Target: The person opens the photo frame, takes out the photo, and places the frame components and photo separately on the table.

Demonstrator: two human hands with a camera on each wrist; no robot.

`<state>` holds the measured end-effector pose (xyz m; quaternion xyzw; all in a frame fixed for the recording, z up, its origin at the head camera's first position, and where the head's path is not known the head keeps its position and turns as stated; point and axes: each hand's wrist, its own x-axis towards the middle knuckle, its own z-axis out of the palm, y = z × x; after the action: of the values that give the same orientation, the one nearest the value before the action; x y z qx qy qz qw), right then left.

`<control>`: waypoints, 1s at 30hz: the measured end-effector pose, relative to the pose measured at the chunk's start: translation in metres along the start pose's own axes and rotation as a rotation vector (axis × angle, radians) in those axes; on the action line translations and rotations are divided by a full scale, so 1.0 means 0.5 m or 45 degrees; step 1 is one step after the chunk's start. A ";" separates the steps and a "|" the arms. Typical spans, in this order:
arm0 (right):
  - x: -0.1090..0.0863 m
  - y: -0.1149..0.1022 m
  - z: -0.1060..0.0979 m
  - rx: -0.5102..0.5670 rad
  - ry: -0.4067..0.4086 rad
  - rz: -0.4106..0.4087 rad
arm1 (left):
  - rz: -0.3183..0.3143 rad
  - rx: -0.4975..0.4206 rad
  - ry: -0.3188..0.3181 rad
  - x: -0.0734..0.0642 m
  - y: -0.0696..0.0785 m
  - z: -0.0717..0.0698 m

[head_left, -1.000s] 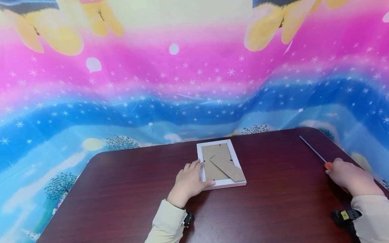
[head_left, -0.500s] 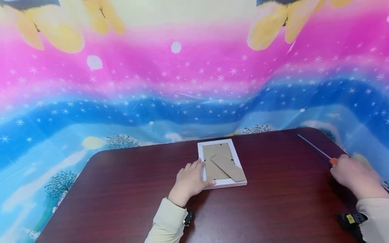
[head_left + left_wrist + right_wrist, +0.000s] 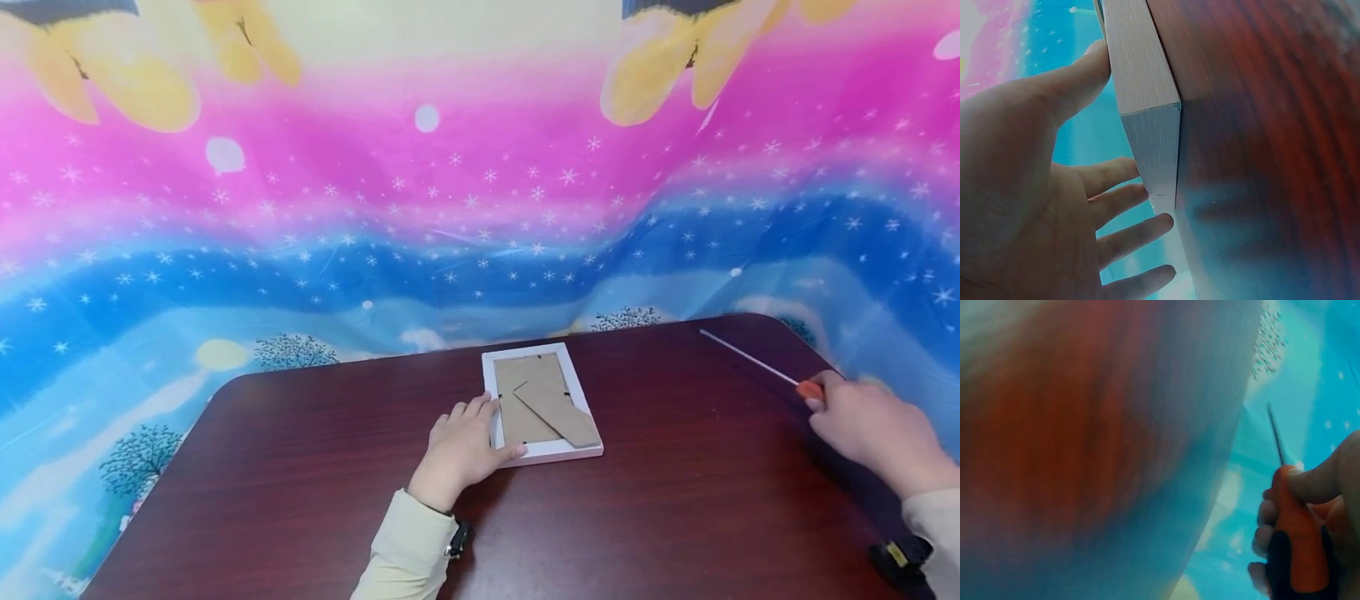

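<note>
A white picture frame (image 3: 543,451) lies face down on the table, its brown backing board (image 3: 543,379) and slanted easel leg showing. My left hand (image 3: 461,450) rests at its lower left corner. In the left wrist view the thumb (image 3: 1088,72) touches the frame's top side, and the other fingers spread fairly straight along its edge. Over the table's right side, my right hand (image 3: 873,425) grips a screwdriver (image 3: 1302,544) by its orange and black handle. The thumb lies along the handle's front end, and the thin metal shaft points forward and left.
The dark red-brown table (image 3: 315,467) has rounded far corners. Close behind it hangs a patterned pink and blue cloth (image 3: 375,183), which also falls along both sides. A black strap device (image 3: 900,560) sits at the right wrist, another at the left.
The right hand has lifted slightly, and the screwdriver has turned so that its tip points further left. The left hand and the picture frame stay in place.
</note>
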<state>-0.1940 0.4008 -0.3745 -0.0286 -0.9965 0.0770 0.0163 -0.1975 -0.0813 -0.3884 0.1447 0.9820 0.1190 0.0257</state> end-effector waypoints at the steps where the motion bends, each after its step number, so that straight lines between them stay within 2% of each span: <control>1: 0.000 -0.003 0.001 -0.011 0.003 -0.012 | 0.002 0.003 0.000 0.000 0.000 0.000; 6: -0.008 -0.025 -0.005 -0.048 0.046 -0.083 | 0.014 0.023 -0.002 -0.001 -0.001 0.002; 14: -0.003 -0.077 -0.049 -0.143 0.146 -0.315 | 0.037 0.036 0.024 0.000 0.001 0.001; 20: -0.009 -0.130 -0.079 -0.195 0.210 -0.434 | 0.032 0.018 0.030 -0.003 0.001 0.001; 26: -0.022 -0.190 -0.103 -0.224 0.225 -0.548 | 0.020 0.019 0.028 -0.004 0.001 0.002; 30: -0.026 -0.223 -0.113 -0.253 0.301 -0.659 | 0.026 0.027 0.028 -0.002 -0.001 0.004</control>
<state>-0.1852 0.2988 -0.3019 0.2161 -0.9645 -0.0313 0.1483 -0.1965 -0.0813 -0.3905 0.1536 0.9819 0.1105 0.0122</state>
